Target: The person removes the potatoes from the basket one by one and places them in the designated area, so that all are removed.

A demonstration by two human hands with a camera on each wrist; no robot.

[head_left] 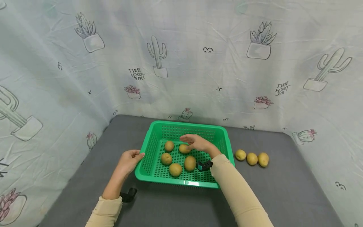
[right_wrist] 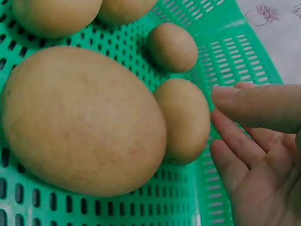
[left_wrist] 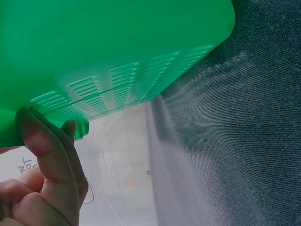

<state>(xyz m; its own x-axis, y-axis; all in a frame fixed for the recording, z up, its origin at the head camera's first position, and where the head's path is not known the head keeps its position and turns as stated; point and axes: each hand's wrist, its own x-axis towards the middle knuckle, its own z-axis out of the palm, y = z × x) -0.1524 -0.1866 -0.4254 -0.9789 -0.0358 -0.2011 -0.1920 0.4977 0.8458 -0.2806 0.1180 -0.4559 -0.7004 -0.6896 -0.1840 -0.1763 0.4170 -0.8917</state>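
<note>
Nearest, at the bottom edge, cream sleeves point(head_left: 241, 195) and black wrist devices point(head_left: 204, 165). Just beyond, pinching the left rim of a green perforated plastic basket point(head_left: 170, 181) with the left hand point(head_left: 129, 161), thumb on the rim and fingers curled against the outer side. Inside, to the right of that pinch, five yellow-skinned potatoes point(head_left: 175, 169), spread over the left and middle of the basket floor. Farther in, reaching over the floor with the right hand point(head_left: 199, 143), fingers loosely extended and thumb apart from them; right by the thumb and fingertips, the back middle potato point(right_wrist: 183, 121) (touching or just short of it, impossible to tell). Off to the right, beyond the basket's right wall, resting in a loose row on dark grey cloth point(head_left: 283, 183), three more potatoes point(head_left: 252, 159). Farthest, hanging behind, a pale curtain point(head_left: 193, 72) with potted cacti and succulents, plus printed lettering point(head_left: 136, 74), legible backwards as "DON'T TOUCH" above a short third word.
</note>
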